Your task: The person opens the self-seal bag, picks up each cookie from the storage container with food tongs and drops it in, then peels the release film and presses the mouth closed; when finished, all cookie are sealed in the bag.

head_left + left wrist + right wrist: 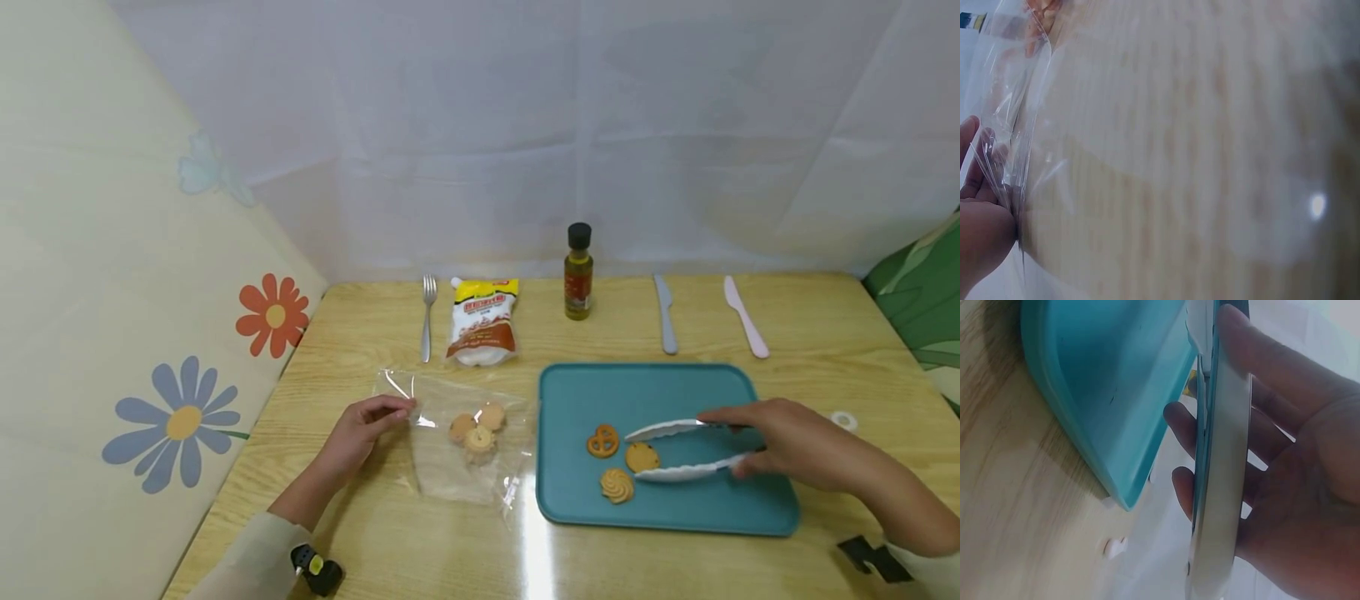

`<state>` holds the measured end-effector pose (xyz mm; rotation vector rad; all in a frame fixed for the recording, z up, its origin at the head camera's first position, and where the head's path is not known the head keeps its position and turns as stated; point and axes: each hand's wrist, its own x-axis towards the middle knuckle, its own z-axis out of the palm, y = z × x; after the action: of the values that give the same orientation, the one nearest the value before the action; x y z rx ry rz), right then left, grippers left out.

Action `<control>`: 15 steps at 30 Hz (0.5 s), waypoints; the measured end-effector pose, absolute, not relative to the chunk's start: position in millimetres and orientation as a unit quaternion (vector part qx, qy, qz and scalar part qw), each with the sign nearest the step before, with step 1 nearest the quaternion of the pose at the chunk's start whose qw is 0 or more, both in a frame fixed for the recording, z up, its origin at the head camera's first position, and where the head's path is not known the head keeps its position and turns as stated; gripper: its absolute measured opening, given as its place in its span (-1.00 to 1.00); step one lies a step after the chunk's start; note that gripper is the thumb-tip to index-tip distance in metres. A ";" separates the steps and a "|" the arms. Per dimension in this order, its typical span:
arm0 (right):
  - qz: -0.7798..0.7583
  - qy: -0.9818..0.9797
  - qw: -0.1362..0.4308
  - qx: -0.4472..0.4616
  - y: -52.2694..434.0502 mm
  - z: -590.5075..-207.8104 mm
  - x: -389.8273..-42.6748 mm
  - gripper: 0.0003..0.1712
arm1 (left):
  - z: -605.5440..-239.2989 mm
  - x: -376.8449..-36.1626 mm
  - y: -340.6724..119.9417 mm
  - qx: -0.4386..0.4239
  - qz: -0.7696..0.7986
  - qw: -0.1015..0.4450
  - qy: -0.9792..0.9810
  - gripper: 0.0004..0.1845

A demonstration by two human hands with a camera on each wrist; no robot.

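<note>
My left hand (372,422) pinches the left edge of a clear plastic bag (442,479). Several cookies (480,439) lie inside the bag, bunched in its middle. White-tipped tongs (678,475) are held in my right hand (787,442), thumb on one arm and fingers on the other. Their spread tips stand on both sides of a round chip cookie (642,457) on the teal tray (705,387). Just left of that cookie are a pretzel (602,441) and a swirl cookie (617,485). In the right wrist view the tongs (1219,462) hide part of the fingers.
Behind the bag lie a fork (427,321) and a yellow-topped food packet (483,321). A dark-capped bottle (578,275) stands behind the tray. Further right are a grey knife (666,315) and a pink knife (746,318). A white ring (843,420) lies beyond the right arm.
</note>
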<state>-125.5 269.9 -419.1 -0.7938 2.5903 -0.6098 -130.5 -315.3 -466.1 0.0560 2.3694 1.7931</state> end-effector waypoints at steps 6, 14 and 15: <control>-0.212 0.920 0.179 -0.276 268.2 -418.1 -126.1 -0.21 | -466.3 -130.3 -315.1 0.023 0.604 0.084 0.792 -0.70; -0.224 0.917 0.175 -0.281 269.5 -419.0 -126.5 -0.22 | -466.3 -130.1 -315.2 0.026 0.603 0.085 0.793 -0.69; -0.226 0.916 0.175 -0.282 269.8 -419.2 -126.5 -0.22 | -466.8 -130.3 -315.5 0.028 0.602 0.085 0.793 -0.69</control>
<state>-126.5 269.8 -419.2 -0.7980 2.5958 -0.6393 -130.3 -315.5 -466.8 0.0823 2.3664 1.7965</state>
